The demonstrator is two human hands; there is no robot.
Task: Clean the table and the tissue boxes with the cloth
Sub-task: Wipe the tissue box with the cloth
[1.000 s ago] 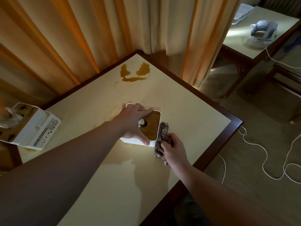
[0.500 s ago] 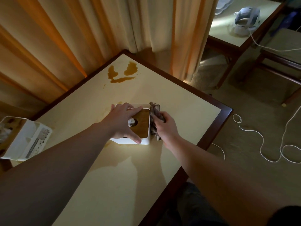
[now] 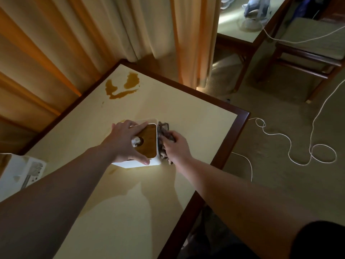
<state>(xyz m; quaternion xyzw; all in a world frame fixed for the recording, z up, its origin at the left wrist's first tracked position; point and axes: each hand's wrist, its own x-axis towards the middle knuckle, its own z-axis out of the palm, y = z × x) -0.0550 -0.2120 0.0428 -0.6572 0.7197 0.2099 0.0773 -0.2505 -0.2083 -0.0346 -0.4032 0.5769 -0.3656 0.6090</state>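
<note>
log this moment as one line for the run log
left hand steadies white wood-lidded tissue box | right hand presses crumpled brown cloth on its side

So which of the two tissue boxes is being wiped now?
The tissue box with the wooden lid mid-table: left hand steadies it, right hand presses the cloth against its side. The other box sits untouched.

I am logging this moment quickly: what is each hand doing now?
Left hand: open, fingers spread, pressing on the tissue box.
Right hand: closed, gripping the cloth against the box's side.
</note>
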